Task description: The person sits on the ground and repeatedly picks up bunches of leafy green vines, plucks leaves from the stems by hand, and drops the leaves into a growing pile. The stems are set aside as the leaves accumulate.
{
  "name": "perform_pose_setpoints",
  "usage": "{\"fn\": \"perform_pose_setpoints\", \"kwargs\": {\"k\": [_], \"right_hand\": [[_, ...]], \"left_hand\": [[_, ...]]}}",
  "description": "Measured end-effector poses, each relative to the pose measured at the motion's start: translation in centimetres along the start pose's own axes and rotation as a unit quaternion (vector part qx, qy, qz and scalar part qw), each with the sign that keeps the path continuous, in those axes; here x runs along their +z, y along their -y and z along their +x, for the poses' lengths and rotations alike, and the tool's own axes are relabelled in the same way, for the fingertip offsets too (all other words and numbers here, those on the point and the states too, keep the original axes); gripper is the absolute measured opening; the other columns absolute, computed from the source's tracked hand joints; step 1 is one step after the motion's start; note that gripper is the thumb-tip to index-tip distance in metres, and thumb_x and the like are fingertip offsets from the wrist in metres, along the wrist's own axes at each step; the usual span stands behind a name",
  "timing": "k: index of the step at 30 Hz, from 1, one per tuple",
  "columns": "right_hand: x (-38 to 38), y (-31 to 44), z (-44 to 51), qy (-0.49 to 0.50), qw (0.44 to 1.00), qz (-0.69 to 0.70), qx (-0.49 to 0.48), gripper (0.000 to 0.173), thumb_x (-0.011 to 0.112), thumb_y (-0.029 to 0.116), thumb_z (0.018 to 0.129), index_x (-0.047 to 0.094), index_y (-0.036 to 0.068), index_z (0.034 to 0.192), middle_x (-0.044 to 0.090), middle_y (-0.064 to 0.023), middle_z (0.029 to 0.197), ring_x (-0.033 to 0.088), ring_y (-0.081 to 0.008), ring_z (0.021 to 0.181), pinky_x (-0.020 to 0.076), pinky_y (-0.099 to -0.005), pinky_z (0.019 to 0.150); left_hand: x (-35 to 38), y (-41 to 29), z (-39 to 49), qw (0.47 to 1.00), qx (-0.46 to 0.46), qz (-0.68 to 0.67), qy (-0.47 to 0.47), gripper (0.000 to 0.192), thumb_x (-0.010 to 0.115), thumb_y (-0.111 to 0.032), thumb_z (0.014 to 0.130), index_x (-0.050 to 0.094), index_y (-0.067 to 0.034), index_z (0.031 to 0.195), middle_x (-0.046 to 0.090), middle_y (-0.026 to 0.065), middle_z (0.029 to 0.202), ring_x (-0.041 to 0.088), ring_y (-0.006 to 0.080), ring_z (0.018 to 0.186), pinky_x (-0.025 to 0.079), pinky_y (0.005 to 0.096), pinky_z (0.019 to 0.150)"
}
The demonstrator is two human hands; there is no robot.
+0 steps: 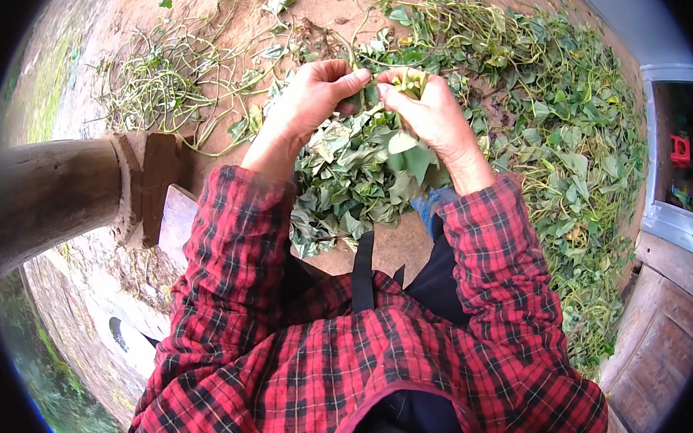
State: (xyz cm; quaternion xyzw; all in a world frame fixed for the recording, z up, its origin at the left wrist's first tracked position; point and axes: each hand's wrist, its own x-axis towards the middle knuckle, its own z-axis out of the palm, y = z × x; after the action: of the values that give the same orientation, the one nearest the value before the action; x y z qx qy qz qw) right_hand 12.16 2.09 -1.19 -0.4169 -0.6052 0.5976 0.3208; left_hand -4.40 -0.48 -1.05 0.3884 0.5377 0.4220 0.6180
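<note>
My left hand pinches a green vine stem between thumb and forefinger, near the top middle of the head view. Just to its right, my right hand holds a small bunch of cut leaf stalks, with broad green leaves hanging below the palm. The fingertips of both hands are close together. Beneath them lies a heap of picked, partly wilted leaves on the brown ground, between my knees. Part of the vine runs up behind my left hand.
Tangled bare vines lie on the ground at the upper left. A long pile of leafy vines curves along the right. A round wooden post stands at the left, and a metal-framed opening in the wall at the right.
</note>
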Motion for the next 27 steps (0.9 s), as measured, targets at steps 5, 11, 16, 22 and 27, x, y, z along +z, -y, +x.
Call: {"fn": "perform_pose_setpoints", "kwargs": {"k": [5, 11, 16, 22, 27], "right_hand": [[-0.7, 0.3, -0.1, -0.072, 0.98, -0.184, -0.034, 0.012, 0.064, 0.017, 0.08, 0.065, 0.005, 0.08, 0.064, -0.0021, 0.068, 0.054, -0.0085, 0.059, 0.0454, -0.0247, 0.058], [-2.9, 1.1, 0.2, -0.11, 0.985, 0.13, 0.031, 0.025, 0.061, 0.03, 0.084, 0.059, 0.006, 0.093, 0.054, 0.0021, 0.063, 0.051, -0.0066, 0.054, 0.0448, -0.0196, 0.05], [-2.2, 2.0, -0.5, -0.072, 0.987, 0.146, -0.01, 0.016, 0.066, 0.011, 0.08, 0.059, 0.006, 0.093, 0.057, 0.0033, 0.069, 0.047, -0.0018, 0.049, 0.0427, -0.0151, 0.042], [0.9, 1.5, -0.5, -0.069, 0.996, -0.046, -0.026, 0.018, 0.065, 0.011, 0.081, 0.063, 0.002, 0.097, 0.063, 0.0002, 0.081, 0.056, -0.005, 0.074, 0.0449, -0.0194, 0.066], [0.2, 0.2, -0.1, -0.082, 0.995, -0.014, -0.056, 0.019, 0.068, 0.013, 0.076, 0.064, 0.001, 0.09, 0.065, -0.0017, 0.074, 0.056, -0.0059, 0.066, 0.0465, -0.0224, 0.061]], "left_hand": [[-0.7, -0.4, -0.1, 0.993, -0.036, 0.08, 0.084, 0.02, 0.061, -0.024, 0.085, 0.062, -0.004, 0.086, 0.057, -0.0035, 0.074, 0.049, 0.0038, 0.063, 0.041, 0.0181, 0.057], [-1.5, -0.1, 0.3, 0.972, 0.009, -0.216, 0.087, 0.021, 0.054, -0.02, 0.088, 0.058, -0.002, 0.099, 0.06, 0.0046, 0.08, 0.055, 0.012, 0.064, 0.047, 0.0248, 0.065], [-1.8, 0.2, 1.0, 0.936, 0.007, -0.347, 0.066, 0.017, 0.051, -0.019, 0.088, 0.059, -0.004, 0.092, 0.059, 0.0007, 0.074, 0.056, 0.0112, 0.064, 0.048, 0.0326, 0.071], [-1.0, 0.5, 1.4, 0.939, -0.003, -0.336, 0.07, 0.016, 0.05, -0.017, 0.088, 0.057, -0.003, 0.09, 0.058, 0.0017, 0.073, 0.054, 0.0113, 0.062, 0.047, 0.0309, 0.068], [0.6, -0.9, 0.3, 0.992, -0.03, -0.093, -0.081, 0.033, 0.057, -0.033, 0.086, 0.056, -0.001, 0.095, 0.057, 0.0011, 0.073, 0.052, 0.0092, 0.059, 0.045, 0.0249, 0.064]]}}
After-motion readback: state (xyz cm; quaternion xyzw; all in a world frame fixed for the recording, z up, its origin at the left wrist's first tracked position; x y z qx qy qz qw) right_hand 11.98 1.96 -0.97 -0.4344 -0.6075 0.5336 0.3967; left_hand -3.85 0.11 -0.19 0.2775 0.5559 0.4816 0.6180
